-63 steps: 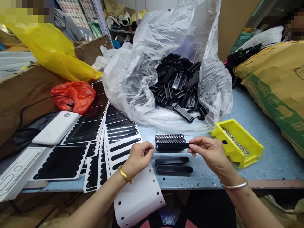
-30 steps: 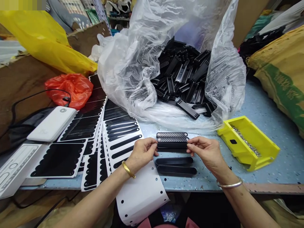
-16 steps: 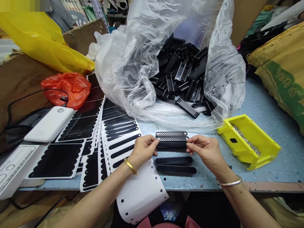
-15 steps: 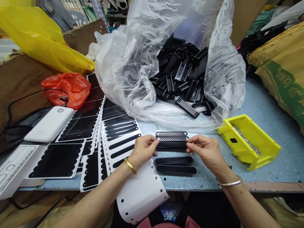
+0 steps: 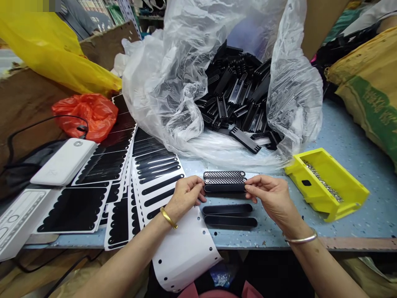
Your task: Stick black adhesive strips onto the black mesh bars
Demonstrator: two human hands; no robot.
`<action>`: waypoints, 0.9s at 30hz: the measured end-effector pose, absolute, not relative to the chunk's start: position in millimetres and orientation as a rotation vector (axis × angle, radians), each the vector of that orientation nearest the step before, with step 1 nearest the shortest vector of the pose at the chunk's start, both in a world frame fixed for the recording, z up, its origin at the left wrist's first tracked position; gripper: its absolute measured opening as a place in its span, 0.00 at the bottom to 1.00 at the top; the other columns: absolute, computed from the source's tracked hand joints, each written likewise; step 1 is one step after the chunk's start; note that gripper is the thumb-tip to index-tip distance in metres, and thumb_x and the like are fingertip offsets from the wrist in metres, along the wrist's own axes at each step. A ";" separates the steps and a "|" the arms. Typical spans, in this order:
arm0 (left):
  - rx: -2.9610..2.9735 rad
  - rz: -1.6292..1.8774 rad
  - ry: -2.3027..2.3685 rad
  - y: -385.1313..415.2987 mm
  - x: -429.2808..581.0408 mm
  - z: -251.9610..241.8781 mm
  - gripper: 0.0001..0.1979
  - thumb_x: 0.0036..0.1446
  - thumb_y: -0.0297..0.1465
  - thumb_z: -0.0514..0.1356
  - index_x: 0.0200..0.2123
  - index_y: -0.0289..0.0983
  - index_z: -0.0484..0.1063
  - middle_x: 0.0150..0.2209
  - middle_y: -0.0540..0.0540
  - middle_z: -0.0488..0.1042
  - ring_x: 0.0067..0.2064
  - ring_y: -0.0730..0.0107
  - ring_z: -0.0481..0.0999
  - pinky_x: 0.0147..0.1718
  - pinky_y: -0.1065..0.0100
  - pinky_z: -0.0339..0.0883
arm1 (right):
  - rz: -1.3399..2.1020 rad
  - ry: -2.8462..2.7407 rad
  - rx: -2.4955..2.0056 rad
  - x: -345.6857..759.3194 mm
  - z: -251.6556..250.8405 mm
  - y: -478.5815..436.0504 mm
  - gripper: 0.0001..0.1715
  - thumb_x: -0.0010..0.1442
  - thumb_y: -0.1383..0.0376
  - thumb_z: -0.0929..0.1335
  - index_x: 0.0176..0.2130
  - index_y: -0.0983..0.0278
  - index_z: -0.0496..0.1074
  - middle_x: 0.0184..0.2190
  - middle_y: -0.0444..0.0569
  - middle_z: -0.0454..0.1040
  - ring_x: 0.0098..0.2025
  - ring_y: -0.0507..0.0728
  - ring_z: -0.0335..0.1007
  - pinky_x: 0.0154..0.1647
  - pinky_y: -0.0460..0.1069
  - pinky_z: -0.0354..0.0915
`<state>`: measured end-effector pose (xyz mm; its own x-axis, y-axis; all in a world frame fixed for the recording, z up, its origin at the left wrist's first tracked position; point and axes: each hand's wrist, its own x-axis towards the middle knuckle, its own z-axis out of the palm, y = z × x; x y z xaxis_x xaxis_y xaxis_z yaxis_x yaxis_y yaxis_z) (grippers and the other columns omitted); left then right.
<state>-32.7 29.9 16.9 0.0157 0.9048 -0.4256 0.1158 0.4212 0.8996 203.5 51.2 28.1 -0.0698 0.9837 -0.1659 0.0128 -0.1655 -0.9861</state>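
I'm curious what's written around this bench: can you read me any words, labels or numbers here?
Green print on the sack: too blurred to read.
Faint mark on the white device: too small to read.
No other text can be read.

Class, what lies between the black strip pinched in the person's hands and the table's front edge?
The head view shows two loose black strips, one behind the other, on the speckled blue tabletop.
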 end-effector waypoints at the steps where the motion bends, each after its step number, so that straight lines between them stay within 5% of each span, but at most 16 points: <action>1: 0.963 0.797 1.438 29.8 -32.3 17.4 0.05 0.52 0.29 0.56 0.30 0.33 0.70 0.23 0.49 0.72 0.24 0.71 0.78 0.17 0.78 0.65 | 1.364 -1.186 -1.297 203.6 29.2 50.5 0.11 0.43 0.62 0.78 0.27 0.66 0.78 0.16 0.46 0.73 0.17 0.50 0.67 0.15 0.43 0.60; 14: 1.103 0.912 1.453 23.9 -29.9 14.7 0.07 0.41 0.26 0.64 0.28 0.33 0.71 0.22 0.50 0.73 0.25 0.71 0.76 0.22 0.73 0.70 | 1.307 -1.122 -1.194 202.1 39.1 49.4 0.07 0.45 0.68 0.77 0.28 0.64 0.79 0.19 0.44 0.74 0.20 0.51 0.70 0.22 0.46 0.66; 27: 1.259 0.842 1.527 22.8 -27.3 12.6 0.08 0.44 0.29 0.65 0.30 0.33 0.73 0.23 0.51 0.71 0.24 0.73 0.72 0.23 0.72 0.67 | 1.344 -1.111 -1.301 206.0 29.5 51.5 0.08 0.43 0.66 0.78 0.27 0.65 0.79 0.18 0.45 0.74 0.19 0.52 0.69 0.20 0.46 0.65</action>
<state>-27.3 22.8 12.6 -0.0176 0.9709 -0.2389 0.3161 0.2321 0.9199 206.0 51.5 29.5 -0.0072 0.9872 -0.1593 -0.0294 -0.1595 -0.9868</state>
